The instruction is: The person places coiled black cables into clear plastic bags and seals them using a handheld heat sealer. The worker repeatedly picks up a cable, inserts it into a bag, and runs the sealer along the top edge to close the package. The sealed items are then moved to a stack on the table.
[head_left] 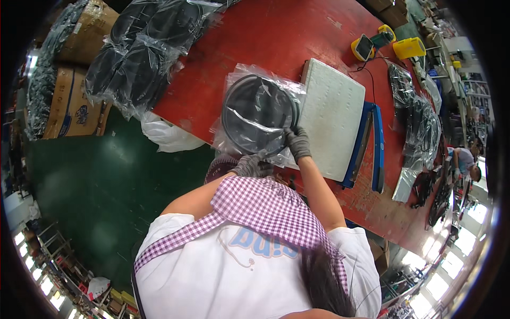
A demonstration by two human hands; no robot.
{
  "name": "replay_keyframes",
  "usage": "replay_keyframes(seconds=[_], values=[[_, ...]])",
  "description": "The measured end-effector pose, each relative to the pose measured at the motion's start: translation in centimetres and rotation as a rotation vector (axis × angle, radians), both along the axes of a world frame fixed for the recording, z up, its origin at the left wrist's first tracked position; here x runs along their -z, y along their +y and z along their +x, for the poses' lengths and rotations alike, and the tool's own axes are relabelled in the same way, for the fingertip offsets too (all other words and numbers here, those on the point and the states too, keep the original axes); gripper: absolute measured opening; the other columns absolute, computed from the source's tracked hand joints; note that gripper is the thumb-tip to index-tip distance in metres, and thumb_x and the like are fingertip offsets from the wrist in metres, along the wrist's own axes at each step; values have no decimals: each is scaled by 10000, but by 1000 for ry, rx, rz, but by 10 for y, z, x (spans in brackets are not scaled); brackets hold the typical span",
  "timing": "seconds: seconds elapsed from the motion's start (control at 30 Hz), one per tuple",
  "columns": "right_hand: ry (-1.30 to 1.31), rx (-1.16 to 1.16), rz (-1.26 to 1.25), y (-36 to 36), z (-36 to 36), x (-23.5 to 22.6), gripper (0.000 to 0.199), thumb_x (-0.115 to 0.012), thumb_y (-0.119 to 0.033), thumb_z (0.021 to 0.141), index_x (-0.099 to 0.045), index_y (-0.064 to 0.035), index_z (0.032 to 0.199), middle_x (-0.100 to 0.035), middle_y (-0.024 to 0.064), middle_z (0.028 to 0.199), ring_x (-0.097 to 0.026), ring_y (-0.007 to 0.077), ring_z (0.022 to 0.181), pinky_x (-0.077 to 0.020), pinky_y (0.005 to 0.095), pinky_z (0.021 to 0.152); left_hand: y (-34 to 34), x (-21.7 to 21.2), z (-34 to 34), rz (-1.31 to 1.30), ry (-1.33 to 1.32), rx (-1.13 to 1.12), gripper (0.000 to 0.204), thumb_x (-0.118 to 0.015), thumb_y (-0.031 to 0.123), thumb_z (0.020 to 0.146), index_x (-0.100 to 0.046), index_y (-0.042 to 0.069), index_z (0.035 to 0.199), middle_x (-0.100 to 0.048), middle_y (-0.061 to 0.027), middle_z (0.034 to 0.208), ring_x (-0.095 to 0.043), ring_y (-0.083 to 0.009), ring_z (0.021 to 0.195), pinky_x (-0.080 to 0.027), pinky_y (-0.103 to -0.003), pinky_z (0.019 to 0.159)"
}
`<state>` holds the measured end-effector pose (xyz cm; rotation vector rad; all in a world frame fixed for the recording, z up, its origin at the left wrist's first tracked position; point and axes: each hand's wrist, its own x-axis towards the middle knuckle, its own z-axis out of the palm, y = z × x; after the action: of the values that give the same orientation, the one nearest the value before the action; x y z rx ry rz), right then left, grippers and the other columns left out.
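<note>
On the red desk [276, 48], my grey-gloved right hand [298, 142] grips a round, black item in clear plastic [257, 114], probably light and slippery, by its rim, likely the best hold; my grey-gloved left hand's [252, 167] grip is unclear.

Gloved left hand [254, 166] close in, gloved right hand [297, 142] farther forward.

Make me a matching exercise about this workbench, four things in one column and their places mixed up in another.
1. Bagged round black item
2. White slab
3. Blue-framed tool
4. Cardboard boxes

A. Along the slab's right edge
B. In the picture's upper left
C. Touched by the gloved right hand
D. Between the bagged item and the blue-framed tool

Pairs: 1-C, 2-D, 3-A, 4-B
</note>
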<state>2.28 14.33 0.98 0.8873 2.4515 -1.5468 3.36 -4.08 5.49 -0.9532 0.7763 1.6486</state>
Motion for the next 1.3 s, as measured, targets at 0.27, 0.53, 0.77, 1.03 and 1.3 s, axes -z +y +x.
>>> replay_keyframes(seconds=[0.27,0.53,0.77,1.03,1.3], values=[[-375,-397,118,-16,42,17,743,-394,-549,770,-274,3,1253,-332,232,1248,-350,309,1149,-285,355,936,-49,15,-53,196,-132,-1,422,-637,162,671,-479,28,1039,-516,-148,1023,-510,-292,929,-427,-431,831],[-373,-149,-165,-44,21,19,689,-442,-525,751,-328,-9,1193,-382,210,1198,-392,300,1091,-321,349,897,-40,52,-86,167,-55,-88,127,-592,97,674,-601,60,795,-606,-95,815,-555,-222,790,-446,-364,747],[-289,-11,-288,-47,-32,20,642,-484,-504,734,-376,-19,1142,-425,190,1154,-428,292,1041,-353,343,862,-66,14,-149,114,5,-122,144,-565,183,700,-596,104,816,-603,-56,850,-551,-204,803,-441,-357,742],[5,241,-315,-31,-192,3,589,-532,-480,715,-430,-31,1083,-475,168,1104,-470,283,983,-390,337,822,-8,129,-272,580,253,-401,403,-437,295,769,-451,87,1114,-483,-89,1120,-459,-248,1016,-349,-457,894],[-295,227,89,4,-257,30,535,-580,-455,696,-484,-43,1023,-524,146,1053,-511,274,926,-426,331,782,78,103,-421,313,345,-418,545,-601,219,616,-440,129,1129,-473,-114,1096,-444,-323,1003,-394,-533,803]])
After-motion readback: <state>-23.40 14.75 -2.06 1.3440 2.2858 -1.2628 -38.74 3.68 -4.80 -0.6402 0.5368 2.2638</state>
